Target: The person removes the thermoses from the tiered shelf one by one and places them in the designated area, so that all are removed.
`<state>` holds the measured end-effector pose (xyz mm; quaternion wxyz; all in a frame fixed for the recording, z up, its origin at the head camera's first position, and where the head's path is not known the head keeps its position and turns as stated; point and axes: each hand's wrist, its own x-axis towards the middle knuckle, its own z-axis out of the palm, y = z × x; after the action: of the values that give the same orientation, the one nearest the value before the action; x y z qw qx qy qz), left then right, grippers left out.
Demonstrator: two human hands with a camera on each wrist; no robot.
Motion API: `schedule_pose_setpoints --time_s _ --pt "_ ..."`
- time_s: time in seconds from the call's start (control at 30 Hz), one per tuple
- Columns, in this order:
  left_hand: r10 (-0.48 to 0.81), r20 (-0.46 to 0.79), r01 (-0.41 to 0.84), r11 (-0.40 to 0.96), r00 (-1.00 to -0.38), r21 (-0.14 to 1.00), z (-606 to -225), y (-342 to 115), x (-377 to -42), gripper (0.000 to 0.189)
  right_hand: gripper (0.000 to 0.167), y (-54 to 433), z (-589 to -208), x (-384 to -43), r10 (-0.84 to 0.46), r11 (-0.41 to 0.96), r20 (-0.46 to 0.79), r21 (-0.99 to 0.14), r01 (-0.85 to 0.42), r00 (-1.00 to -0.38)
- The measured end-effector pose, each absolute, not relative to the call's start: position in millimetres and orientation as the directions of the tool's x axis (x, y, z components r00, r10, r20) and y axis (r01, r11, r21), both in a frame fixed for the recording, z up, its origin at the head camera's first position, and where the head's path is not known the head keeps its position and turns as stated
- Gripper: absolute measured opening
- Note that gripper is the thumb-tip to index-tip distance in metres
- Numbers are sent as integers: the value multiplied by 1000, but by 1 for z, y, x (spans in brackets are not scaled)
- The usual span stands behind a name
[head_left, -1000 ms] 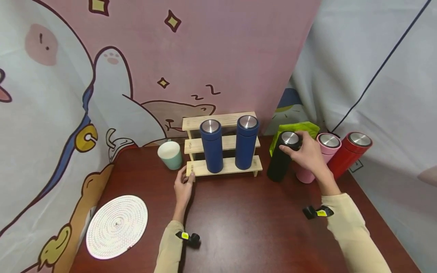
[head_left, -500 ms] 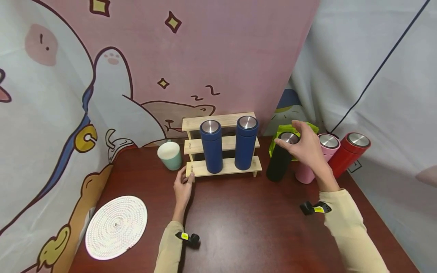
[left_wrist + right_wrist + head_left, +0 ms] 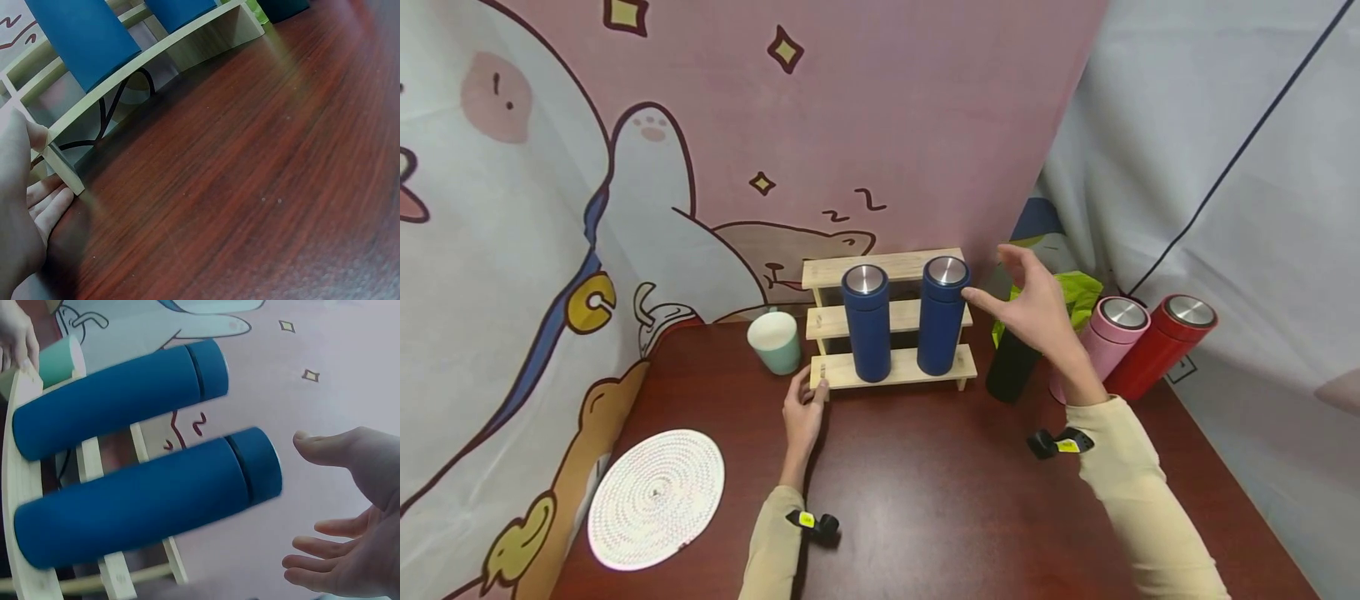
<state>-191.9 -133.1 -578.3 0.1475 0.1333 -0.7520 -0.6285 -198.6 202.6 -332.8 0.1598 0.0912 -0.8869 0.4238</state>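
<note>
A three-tier wooden rack [image 3: 833, 372] stands at the back of the table, with two blue thermos flasks upright on its lowest step. My left hand [image 3: 801, 417] holds that step's left end, thumb on top and fingers round the side leg [image 3: 66, 171]. My right hand [image 3: 1036, 307] is beside the top of the right blue flask [image 3: 940, 325], thumb and fingers spread, nothing between them. In the right wrist view a gap shows between the thumb and that flask's lid [image 3: 255, 464]. The left blue flask [image 3: 868, 333] stands apart from it.
Right of the rack stands a black flask [image 3: 1009, 373], partly hidden by the right hand. Beyond it are a pink flask [image 3: 1112, 333], a red flask [image 3: 1167, 346] and a yellow-green bag [image 3: 1078, 292]. Leftward are a mint cup [image 3: 778, 346] and a round woven mat [image 3: 655, 500].
My right hand has let go of the black flask's top, spread its fingers and moved left to the right blue flask. The left hand stays on the rack.
</note>
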Motion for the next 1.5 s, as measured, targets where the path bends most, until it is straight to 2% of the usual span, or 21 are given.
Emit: schedule_pose_setpoints --time_s 0.33,0.63,0.83,1.07,1.5 --pt "-387 63 -11 184 -920 983 -581 -133 -193 46 81 171 -345 -209 -60 540 328 -783 -307 -943" --pt "-387 83 10 186 -918 982 -582 -134 -195 46 84 162 -359 -217 -34 500 299 -821 -275 -954" --pt "-386 111 38 194 -916 980 -582 -133 -194 46 81 159 -365 -220 -32 544 316 -790 -282 -948" --pt "-386 104 34 183 -917 982 -581 -134 -193 46 78 159 -366 -216 -20 596 365 -743 -304 -931" --pt "-388 97 18 202 -916 979 -582 -134 -194 46 78 169 -366 -192 -6 565 372 -764 -310 -928"
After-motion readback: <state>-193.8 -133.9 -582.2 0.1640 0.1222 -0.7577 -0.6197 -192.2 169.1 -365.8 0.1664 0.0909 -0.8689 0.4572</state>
